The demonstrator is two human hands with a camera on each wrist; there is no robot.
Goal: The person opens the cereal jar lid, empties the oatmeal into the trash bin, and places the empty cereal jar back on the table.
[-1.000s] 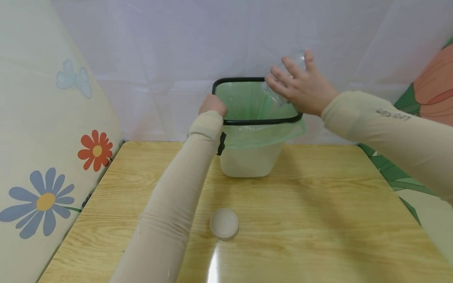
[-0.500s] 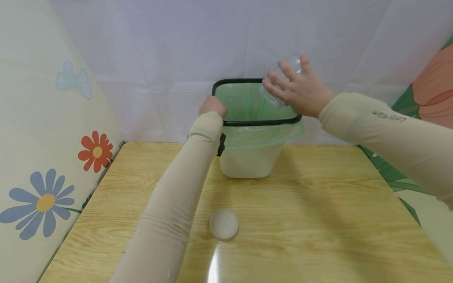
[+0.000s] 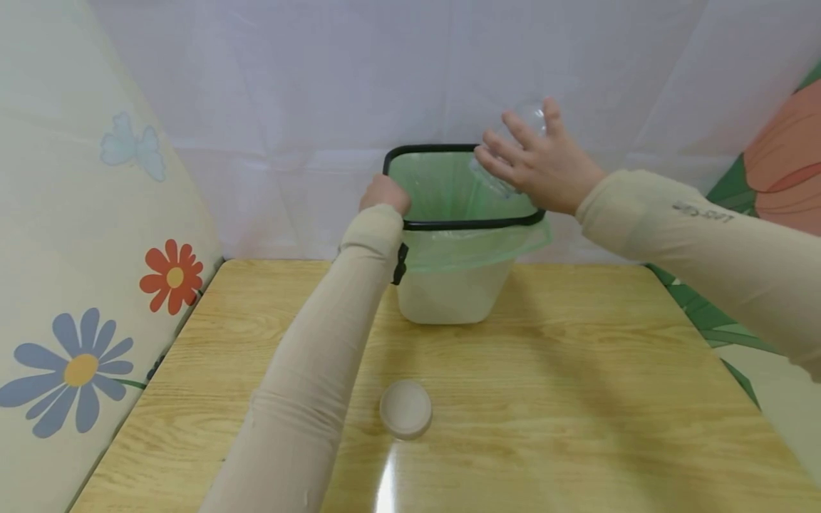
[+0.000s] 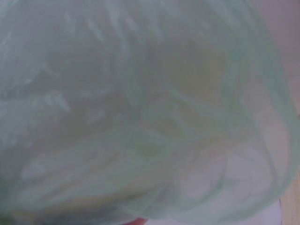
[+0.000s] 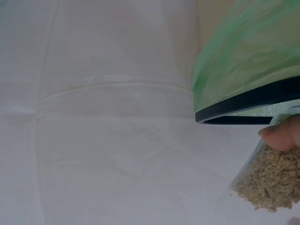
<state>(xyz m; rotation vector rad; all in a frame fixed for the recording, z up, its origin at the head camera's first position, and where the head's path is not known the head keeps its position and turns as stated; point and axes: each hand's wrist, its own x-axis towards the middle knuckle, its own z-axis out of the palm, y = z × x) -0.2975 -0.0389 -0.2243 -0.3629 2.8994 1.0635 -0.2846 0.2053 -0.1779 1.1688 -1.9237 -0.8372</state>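
Note:
In the head view a pale bin (image 3: 449, 296) stands at the back of the table, with a green bag (image 3: 436, 185) lining it and a black rim (image 3: 468, 224) round its top. My left hand (image 3: 386, 194) grips the rim's left side; its fingers are mostly hidden. Tilted over the bin's right side is a clear jar (image 3: 492, 178), held by my right hand (image 3: 545, 160) with spread, bent fingers. The right wrist view shows brown flakes (image 5: 269, 180) inside the jar and the thumb (image 5: 281, 133) against its wall. Green film (image 4: 140, 117) fills the left wrist view.
A round beige lid (image 3: 406, 408) lies on the wooden table (image 3: 577, 399), in front of the bin. White cloth (image 3: 308, 107) hangs behind, and flower-patterned panels (image 3: 83, 370) flank the table. A black clip (image 3: 400, 263) sits on the bin's left side.
The right hand has shifted slightly left and down with the jar, mostly in the first half second. The left hand keeps its place on the rim.

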